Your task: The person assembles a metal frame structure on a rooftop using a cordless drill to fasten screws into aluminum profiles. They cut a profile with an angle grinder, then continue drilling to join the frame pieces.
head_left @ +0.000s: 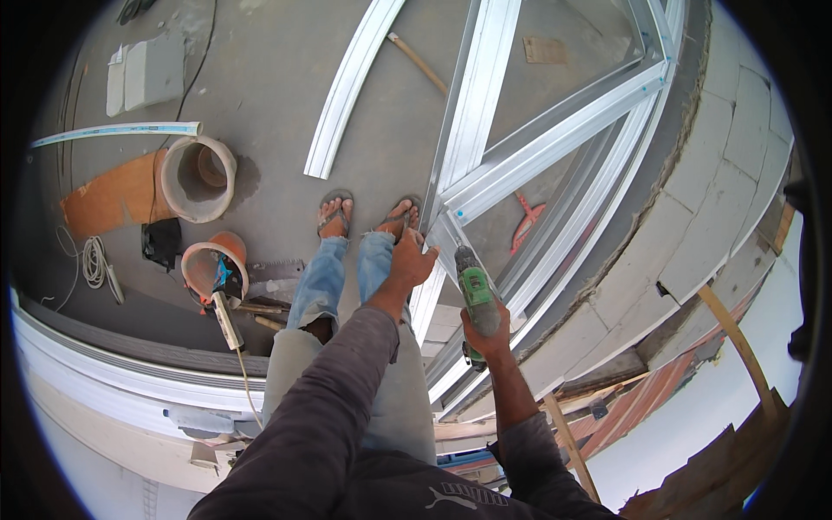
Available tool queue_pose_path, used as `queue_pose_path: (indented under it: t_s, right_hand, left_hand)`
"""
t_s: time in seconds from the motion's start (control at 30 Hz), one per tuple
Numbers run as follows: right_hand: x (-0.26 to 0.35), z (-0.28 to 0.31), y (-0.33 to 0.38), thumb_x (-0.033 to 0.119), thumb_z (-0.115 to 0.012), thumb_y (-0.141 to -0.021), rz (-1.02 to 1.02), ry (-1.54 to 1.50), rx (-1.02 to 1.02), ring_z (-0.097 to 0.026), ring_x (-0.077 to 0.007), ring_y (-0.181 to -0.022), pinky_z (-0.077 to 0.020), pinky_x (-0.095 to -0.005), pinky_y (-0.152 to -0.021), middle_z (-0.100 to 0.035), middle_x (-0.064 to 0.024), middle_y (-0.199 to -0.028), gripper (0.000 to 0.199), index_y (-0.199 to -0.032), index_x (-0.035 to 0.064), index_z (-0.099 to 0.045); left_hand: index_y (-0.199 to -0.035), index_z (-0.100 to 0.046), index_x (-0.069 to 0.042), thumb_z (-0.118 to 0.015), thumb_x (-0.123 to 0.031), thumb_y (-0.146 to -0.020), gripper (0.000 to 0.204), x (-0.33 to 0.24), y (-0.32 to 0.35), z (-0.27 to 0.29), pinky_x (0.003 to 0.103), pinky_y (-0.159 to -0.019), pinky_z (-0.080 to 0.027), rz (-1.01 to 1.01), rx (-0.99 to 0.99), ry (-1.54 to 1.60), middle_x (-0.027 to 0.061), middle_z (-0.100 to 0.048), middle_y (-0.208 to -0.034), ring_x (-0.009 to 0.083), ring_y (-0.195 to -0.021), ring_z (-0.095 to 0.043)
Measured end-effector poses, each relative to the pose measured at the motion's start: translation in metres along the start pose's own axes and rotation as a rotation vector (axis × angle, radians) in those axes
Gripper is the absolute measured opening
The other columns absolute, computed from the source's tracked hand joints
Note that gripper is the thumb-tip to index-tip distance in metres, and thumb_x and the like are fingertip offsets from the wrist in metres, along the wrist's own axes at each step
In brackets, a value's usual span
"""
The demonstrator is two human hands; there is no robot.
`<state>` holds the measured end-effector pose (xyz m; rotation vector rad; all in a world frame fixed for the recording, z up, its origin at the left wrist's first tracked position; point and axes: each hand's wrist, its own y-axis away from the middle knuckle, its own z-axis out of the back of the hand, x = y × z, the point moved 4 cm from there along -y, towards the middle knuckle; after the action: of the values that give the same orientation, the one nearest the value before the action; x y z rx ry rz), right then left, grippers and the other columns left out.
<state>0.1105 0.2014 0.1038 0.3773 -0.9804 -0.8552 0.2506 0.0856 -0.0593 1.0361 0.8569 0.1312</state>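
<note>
In my right hand (490, 336) is a green and grey cordless drill (476, 288), its chuck pointing at a joint of the silvery metal frame (559, 162). Whether the bit touches the metal is too small to tell. My left hand (412, 263) closes on the edge of a metal channel (424, 314) just left of that joint. Several straight channels meet there, and small blue-headed screws show at other joints. My sandalled feet stand just left of the frame.
A loose channel (350, 91) lies ahead of my feet, near a wooden handle (418, 62). Leftward are a round bucket (223, 178), an orange bucket (192, 276), a power strip (227, 321), a handsaw (276, 269) and coiled cable (95, 260). A block wall (693, 230) borders the right.
</note>
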Motion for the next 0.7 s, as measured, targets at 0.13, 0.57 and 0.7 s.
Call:
queue_pose_path:
  t_s: [0.13,0.57,0.7]
  right_hand:
    - [0.012,0.006,-0.010,0.015,-0.082,-0.078,-0.024,0.038,0.039,-0.076,-0.0367,-0.085,-0.0582,-0.0417,-0.074,-0.075,-0.0168,-0.089,0.037,-0.110,0.0060,-0.064]
    - [0.023,0.023,-0.030,0.025,-0.085,-0.071,-0.207,0.285,0.245,-0.073,-0.0431,-0.093,-0.0574,-0.0527,-0.079,-0.075,-0.0203,-0.092,0.043,-0.104,0.0106,-0.061]
    - [0.018,0.030,-0.038,0.024,-0.086,-0.070,-0.204,0.304,0.265,-0.072,-0.0439,-0.097,-0.0575,-0.0540,-0.082,-0.075,-0.0201,-0.097,0.045,-0.105,0.0112,-0.061]
  left_hand:
    - [-0.108,-0.055,0.004,-0.086,-0.031,-0.081,0.054,-0.019,0.016,0.005,0.046,-0.085,-0.053,0.203,-0.050,0.113,0.0269,-0.068,-0.102,0.0410,-0.098,-0.069]
    - [-0.095,-0.065,0.004,-0.073,-0.007,-0.075,0.024,-0.119,0.076,-0.022,0.045,-0.063,-0.058,0.822,0.168,0.820,0.0103,-0.062,-0.085,0.0253,-0.068,-0.066]
    - [-0.093,-0.064,0.002,-0.074,-0.009,-0.077,0.021,-0.118,0.071,-0.033,0.045,-0.063,-0.059,0.840,0.142,0.832,0.0101,-0.062,-0.084,0.0254,-0.067,-0.066]
